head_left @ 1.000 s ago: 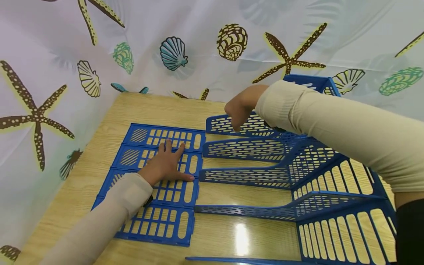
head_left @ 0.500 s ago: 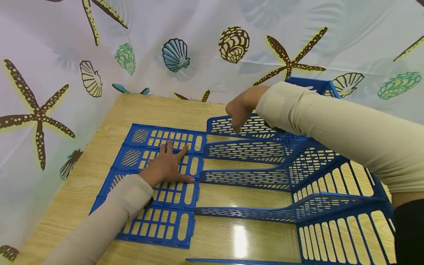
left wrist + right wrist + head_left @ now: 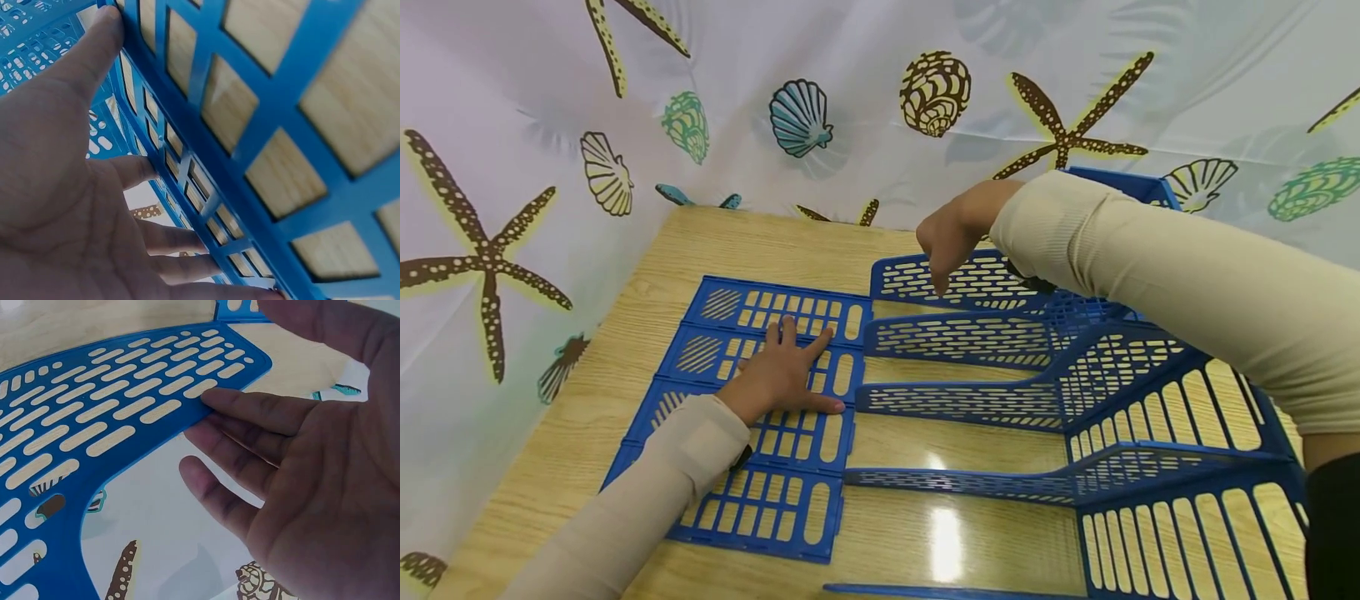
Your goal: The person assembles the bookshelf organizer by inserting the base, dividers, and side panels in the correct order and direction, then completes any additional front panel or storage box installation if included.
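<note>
A blue plastic file rack lies on the table with its dividers standing up in a row. To its left, a row of hinged blue grid panels (image 3: 824, 550) lies flat. My left hand (image 3: 775, 375) rests on these panels with fingers spread, the thumb near the panels' right edge. In the left wrist view its fingertips meet the grid bars. Over at the back, my right hand (image 3: 958, 229) points down at the farthest divider (image 3: 880, 275). The right wrist view shows its index fingertip at the edge of this slotted divider (image 3: 70, 515), the thumb held apart and the fingers relaxed.
The wooden table (image 3: 760, 242) backs onto a white cloth (image 3: 865, 50) printed with starfish and shells. More dividers (image 3: 955, 408) stand toward the front, joined to a slotted side (image 3: 1150, 492) on the right. Part of the rack is hidden behind the right sleeve (image 3: 1150, 250).
The head view has shifted slightly. Both hands hold nearly the same places on the panels and at the far divider.
</note>
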Demonstrator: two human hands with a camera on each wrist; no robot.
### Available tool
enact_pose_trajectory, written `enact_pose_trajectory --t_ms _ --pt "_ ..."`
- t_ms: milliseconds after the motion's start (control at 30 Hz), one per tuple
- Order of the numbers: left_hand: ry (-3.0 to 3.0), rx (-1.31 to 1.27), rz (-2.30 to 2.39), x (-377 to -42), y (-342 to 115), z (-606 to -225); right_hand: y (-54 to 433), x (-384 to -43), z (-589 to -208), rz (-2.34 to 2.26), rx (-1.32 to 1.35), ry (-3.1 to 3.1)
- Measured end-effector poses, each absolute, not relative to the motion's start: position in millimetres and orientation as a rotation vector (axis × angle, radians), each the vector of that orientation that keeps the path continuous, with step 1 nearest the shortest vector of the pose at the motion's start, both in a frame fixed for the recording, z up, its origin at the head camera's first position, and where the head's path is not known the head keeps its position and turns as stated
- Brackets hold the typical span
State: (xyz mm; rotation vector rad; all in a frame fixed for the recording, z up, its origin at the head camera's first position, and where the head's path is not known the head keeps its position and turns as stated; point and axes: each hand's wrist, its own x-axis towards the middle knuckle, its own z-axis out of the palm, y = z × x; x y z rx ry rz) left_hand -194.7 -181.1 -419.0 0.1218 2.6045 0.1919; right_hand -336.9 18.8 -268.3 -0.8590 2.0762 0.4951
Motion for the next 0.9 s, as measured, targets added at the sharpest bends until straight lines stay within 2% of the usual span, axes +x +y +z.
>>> enact_pose_trajectory --t_ms 533,900 --pt "2.663 0.104 0.183 -192 -177 -423 18 -329 -271 0.484 -0.889 2.054" --pt "2.658 0.088 0.183 -192 -178 -425 13 -307 -268 0.507 -0.980 2.039"
